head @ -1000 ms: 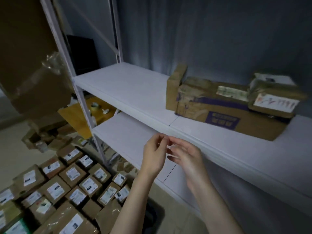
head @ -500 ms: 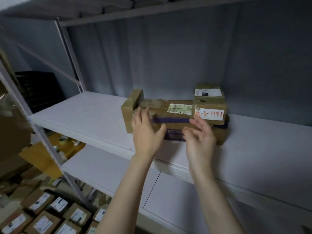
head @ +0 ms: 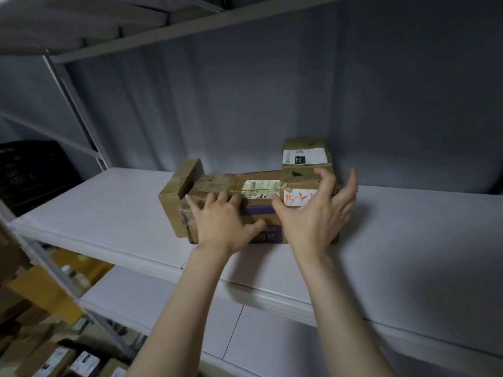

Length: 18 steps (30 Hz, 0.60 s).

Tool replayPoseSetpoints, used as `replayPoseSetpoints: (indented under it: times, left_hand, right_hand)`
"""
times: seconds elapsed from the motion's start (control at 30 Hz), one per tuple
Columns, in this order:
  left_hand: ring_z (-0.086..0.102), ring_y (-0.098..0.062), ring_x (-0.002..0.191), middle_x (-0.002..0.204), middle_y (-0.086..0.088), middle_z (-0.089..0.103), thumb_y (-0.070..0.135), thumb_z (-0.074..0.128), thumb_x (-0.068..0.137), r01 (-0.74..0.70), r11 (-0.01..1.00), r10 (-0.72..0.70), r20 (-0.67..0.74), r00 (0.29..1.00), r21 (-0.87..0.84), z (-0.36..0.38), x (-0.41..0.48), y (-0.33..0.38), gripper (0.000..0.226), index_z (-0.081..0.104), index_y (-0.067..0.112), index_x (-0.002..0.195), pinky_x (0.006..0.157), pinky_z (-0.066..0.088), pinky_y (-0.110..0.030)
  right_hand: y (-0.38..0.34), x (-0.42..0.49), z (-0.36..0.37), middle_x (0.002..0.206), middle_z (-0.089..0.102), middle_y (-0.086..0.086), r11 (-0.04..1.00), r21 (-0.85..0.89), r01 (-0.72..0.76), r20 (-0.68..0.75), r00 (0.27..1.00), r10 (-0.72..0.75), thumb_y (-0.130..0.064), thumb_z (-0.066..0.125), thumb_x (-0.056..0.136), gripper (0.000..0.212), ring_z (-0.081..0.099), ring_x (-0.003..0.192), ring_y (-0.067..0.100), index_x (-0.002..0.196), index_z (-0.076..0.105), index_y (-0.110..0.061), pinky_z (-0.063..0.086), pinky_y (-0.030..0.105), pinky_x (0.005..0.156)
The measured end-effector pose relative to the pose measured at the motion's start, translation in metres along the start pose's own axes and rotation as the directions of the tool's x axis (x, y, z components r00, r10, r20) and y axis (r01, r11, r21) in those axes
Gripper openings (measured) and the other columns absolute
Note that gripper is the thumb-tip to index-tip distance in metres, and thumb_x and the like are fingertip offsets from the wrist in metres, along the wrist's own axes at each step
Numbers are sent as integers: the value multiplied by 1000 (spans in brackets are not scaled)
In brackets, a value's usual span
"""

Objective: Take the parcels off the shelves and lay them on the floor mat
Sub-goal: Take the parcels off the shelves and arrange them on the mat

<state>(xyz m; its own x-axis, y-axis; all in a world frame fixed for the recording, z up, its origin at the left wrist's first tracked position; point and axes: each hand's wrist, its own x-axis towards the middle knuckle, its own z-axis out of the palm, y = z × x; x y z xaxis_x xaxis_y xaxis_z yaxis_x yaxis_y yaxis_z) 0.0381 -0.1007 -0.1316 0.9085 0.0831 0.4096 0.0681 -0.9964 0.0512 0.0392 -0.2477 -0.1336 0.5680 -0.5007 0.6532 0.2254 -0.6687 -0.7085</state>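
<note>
Reaches both bare arms to a cluster of cardboard parcels on the white middle shelf (head: 109, 208), laying the left hand (head: 220, 221) flat, fingers spread, against the front top edge of the long box (head: 258, 177) with purple print. Holds the right hand (head: 313, 221), fingers spread and slightly bent, at the small box (head: 298, 183) with a red-scrawled label stacked on the long one's right end, just in front of another box (head: 304, 156) with a white label, with a narrow box (head: 177, 194) standing upright against the left end. Takes in a lower shelf (head: 272, 341), a grey wall (head: 272, 91) and, bottom left, labelled parcels (head: 54, 360) on the floor.
</note>
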Motion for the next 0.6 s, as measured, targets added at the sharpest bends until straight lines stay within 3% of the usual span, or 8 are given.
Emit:
replayPoseSetpoints:
  times: [0.1, 0.17, 0.27, 0.47, 0.6]
  left_hand:
    - [49, -26, 116, 113, 3, 60, 82, 48, 67, -77, 995, 77, 3, 997, 67, -4, 6, 1, 75, 64, 30, 119, 109, 30, -52]
    - [50, -25, 110, 111, 3, 61, 80, 55, 70, -110, 991, 110, -3, 994, 72, -6, 9, 5, 71, 65, 30, 119, 87, 43, -37]
    - [54, -23, 105, 107, 4, 63, 82, 54, 71, -171, 979, 174, -19, 985, 108, -10, 9, 16, 69, 67, 30, 114, 66, 36, -31]
    - [61, -23, 83, 89, 1, 65, 87, 50, 69, -225, 964, 238, -80, 968, 142, -20, -5, 53, 69, 69, 23, 88, 57, 31, -29]
    - [60, -25, 85, 92, -2, 64, 83, 50, 75, -222, 956, 240, -76, 968, 194, -27, -14, 72, 66, 68, 20, 86, 55, 30, -28]
  right_hand:
    - [7, 6, -1, 136, 49, 11, 996, 81, 36, -59, 998, -32, -40, 82, 55, 71, 51, 119, 31, 117, 59, -15, 46, 45, 94]
    - [11, 8, -4, 132, 50, 10, 989, 142, 41, -102, 994, -27, -34, 82, 56, 66, 53, 118, 30, 114, 60, -13, 49, 46, 94]
    - [17, 9, -14, 133, 49, 13, 977, 209, 33, -176, 984, 4, -25, 85, 59, 61, 54, 119, 31, 112, 60, -7, 50, 48, 95]
    - [36, 16, -43, 133, 47, 23, 973, 232, 0, -337, 938, 80, -16, 87, 62, 59, 50, 123, 35, 111, 59, 2, 47, 48, 100]
    - [55, 18, -65, 135, 45, 26, 982, 184, -47, -395, 911, 117, -13, 87, 65, 61, 49, 125, 37, 114, 56, 6, 49, 48, 99]
